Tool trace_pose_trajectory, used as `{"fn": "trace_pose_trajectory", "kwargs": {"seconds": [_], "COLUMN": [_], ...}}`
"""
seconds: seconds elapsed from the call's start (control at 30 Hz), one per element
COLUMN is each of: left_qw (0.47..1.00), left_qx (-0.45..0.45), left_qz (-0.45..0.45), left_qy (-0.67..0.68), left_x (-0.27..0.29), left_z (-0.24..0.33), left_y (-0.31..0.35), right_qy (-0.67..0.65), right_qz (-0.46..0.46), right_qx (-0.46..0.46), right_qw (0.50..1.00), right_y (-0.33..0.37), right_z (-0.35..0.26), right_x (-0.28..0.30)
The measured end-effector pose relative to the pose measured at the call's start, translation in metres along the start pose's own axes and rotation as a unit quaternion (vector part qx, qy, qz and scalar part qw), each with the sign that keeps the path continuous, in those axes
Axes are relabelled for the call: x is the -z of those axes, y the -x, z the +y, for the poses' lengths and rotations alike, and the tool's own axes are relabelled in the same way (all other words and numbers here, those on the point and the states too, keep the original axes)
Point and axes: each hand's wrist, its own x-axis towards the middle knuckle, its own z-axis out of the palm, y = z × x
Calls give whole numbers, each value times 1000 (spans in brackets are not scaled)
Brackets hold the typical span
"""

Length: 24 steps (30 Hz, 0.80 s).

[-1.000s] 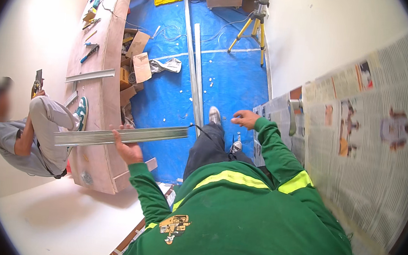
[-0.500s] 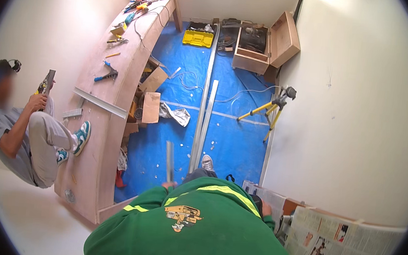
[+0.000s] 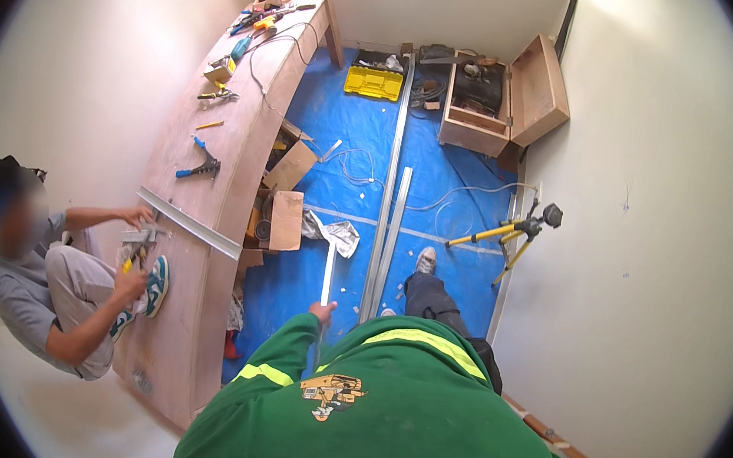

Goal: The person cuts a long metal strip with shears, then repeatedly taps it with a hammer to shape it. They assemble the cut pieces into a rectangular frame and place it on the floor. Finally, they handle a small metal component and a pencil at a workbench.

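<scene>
My left hand [image 3: 322,311] is closed around a narrow, light metal profile [image 3: 329,269], held out in front of me above the blue sheet. Part of the profile runs back below the hand, along my green sleeve [image 3: 281,357]. The far end of it is near a crumpled pale cloth [image 3: 341,237] on the floor. My right hand is hidden behind my body. Two long metal profiles [image 3: 387,205] [image 3: 397,223] lie side by side on the floor just right of the held one.
On the long wooden table [image 3: 196,284] at left sits a co-worker [image 3: 41,262], hands on a tool and a metal piece. A metal channel [image 3: 190,224] lies across the table, with riveter-like blue-handled pliers [image 3: 201,160] beyond. A yellow tripod [image 3: 514,235], wooden chest [image 3: 475,134] and yellow toolbox [image 3: 374,83] stand ahead.
My left hand has moved forward with the profile. One foot has stepped ahead to the right, and my right hand has gone from view. The co-worker has lowered the tool toward the table.
</scene>
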Motion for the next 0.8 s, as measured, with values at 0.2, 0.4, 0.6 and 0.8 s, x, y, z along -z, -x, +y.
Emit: {"fn": "trace_pose_trajectory", "kwargs": {"seconds": [0.2,0.4,0.6,0.8], "left_qw": [998,978,977,964], "left_qx": [-45,-71,5,-8], "left_qz": [35,59,96,236], "left_qy": [1,-189,-191,-120], "left_x": [-11,-31,-16,16], "left_z": [80,122,196,317], "left_y": [-59,-56,-83,-103], "right_qy": [127,126,-86,-118], "right_qz": [-28,-109,-61,2], "right_qx": [112,146,445,861], "right_qw": [985,975,889,495], "right_y": [-131,-234,-176,-7], "right_z": [-82,-303,-673,-876], "right_x": [51,93,167,291]}}
